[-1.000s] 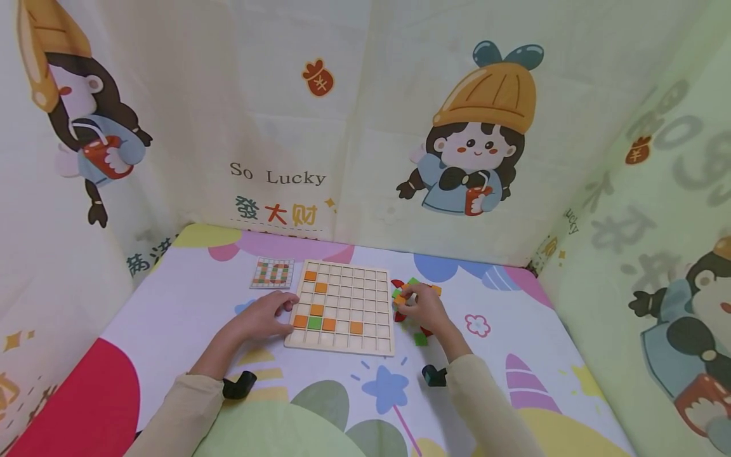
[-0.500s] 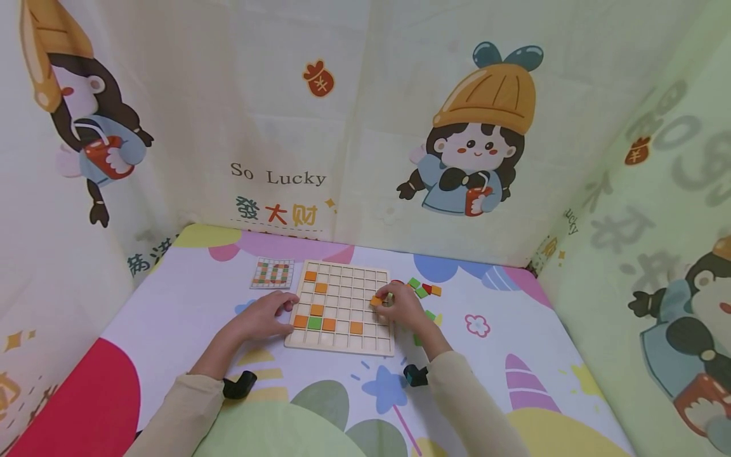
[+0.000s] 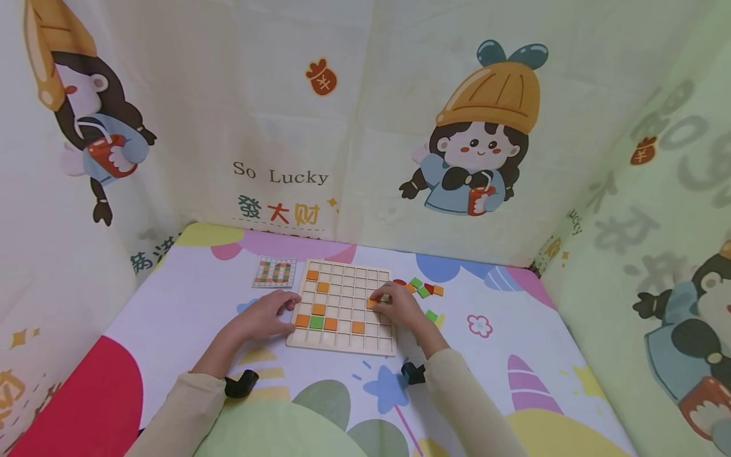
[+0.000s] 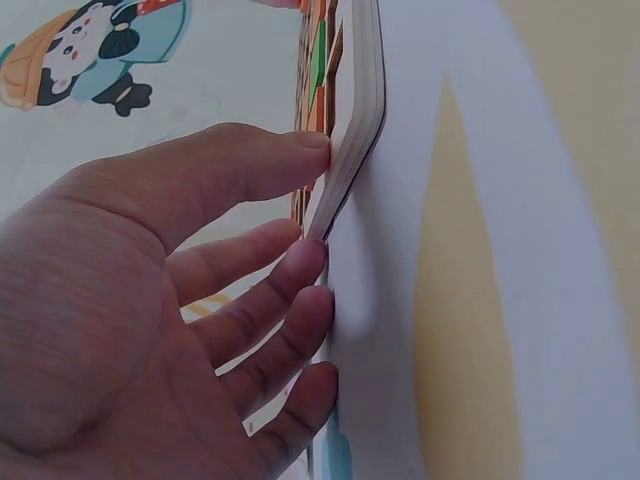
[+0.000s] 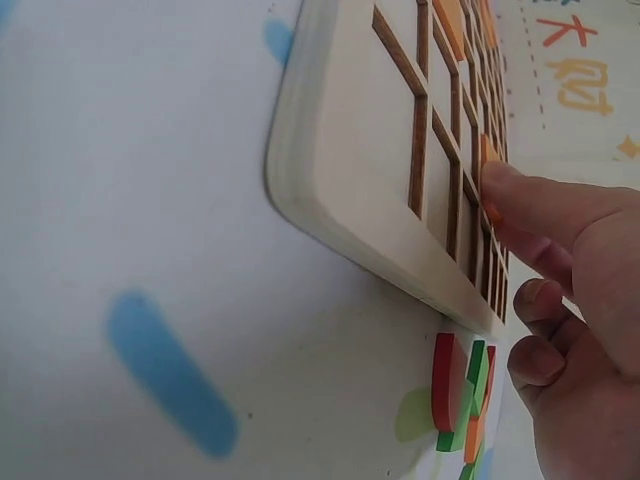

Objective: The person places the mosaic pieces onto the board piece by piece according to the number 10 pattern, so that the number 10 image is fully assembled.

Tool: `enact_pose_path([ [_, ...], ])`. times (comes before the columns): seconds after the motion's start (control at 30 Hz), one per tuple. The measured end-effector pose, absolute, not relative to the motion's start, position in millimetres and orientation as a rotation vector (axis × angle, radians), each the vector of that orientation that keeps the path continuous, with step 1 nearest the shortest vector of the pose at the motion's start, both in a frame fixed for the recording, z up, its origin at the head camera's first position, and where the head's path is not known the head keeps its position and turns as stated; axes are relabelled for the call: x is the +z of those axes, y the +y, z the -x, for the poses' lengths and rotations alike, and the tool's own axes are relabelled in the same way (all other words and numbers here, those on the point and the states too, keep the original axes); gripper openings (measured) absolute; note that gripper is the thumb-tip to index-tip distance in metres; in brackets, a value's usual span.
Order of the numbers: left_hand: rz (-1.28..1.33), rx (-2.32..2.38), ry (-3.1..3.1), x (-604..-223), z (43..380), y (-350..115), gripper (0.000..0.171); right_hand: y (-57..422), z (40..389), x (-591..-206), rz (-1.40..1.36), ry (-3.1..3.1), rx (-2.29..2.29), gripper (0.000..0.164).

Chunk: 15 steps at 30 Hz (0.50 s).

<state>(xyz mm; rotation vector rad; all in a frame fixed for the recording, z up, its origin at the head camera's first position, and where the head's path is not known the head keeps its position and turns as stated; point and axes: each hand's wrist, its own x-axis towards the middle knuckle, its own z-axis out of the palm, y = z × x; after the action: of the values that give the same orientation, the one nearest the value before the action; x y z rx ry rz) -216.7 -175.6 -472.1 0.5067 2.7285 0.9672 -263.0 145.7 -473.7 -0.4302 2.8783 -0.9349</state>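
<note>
A pale wooden grid board (image 3: 348,341) lies on the table, holding several orange square tiles and a green square tile (image 3: 316,322) in its cells. My left hand (image 3: 265,315) is at its left edge. In the left wrist view, the thumb touches the wooden rim (image 4: 360,120) while the relaxed fingers rest along the side. Over the board's right part, my right hand (image 3: 401,306) pinches an orange square tile (image 3: 372,304) between thumb and forefinger, low over a cell. The right wrist view shows this tile (image 5: 487,150) partly hidden by the thumb.
A small printed pattern card (image 3: 274,273) lies beyond the board's upper left corner. Loose red, green and orange pieces (image 3: 422,292) sit right of the board, partly behind my right hand. Printed fabric walls (image 3: 365,127) enclose the back and sides of the table.
My right hand has moved left from the loose pieces onto the board's right part, carrying the orange tile, and come down toward a cell. The left hand has stayed at the board's edge.
</note>
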Motion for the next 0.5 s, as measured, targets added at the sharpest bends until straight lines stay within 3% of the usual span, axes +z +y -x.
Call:
enact_pose_path([
  [0.5,-0.528,0.954,2.739,-471.7,216.8,-175.4,0.055,147.9,261.5,-472.0,0.454,2.939,-0.909,0.02],
])
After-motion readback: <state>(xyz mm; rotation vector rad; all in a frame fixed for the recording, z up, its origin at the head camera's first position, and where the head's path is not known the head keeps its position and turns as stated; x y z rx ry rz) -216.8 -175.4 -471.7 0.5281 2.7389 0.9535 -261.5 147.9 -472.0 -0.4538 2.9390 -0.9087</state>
